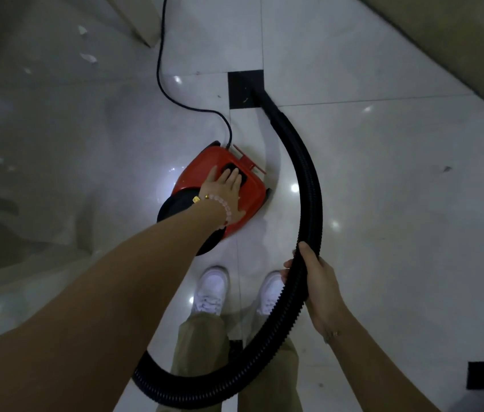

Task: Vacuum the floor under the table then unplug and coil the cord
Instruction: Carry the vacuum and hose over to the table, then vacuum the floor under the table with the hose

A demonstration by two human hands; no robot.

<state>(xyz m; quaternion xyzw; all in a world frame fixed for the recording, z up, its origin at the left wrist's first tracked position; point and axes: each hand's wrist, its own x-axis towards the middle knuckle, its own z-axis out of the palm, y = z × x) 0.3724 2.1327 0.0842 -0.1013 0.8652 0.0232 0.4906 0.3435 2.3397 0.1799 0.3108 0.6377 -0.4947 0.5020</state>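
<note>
On vacuum [235, 185], left hand [224, 190], right hand [319, 289] gripping hose [306, 185]

No legible text, label, brand mark, number or sign found anywhere in view. Red vacuum cleaner body [220, 185] checked: plain casing, no readable marking. Black corrugated hose [309, 185], power cord [160, 55] and white shoes [212, 288] likewise unmarked. Floor tiles [383, 173] bare of lettering.

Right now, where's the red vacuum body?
In the head view the red vacuum body sits on the tiled floor just ahead of the white shoes, under the left hand, left of the black hose.
</note>
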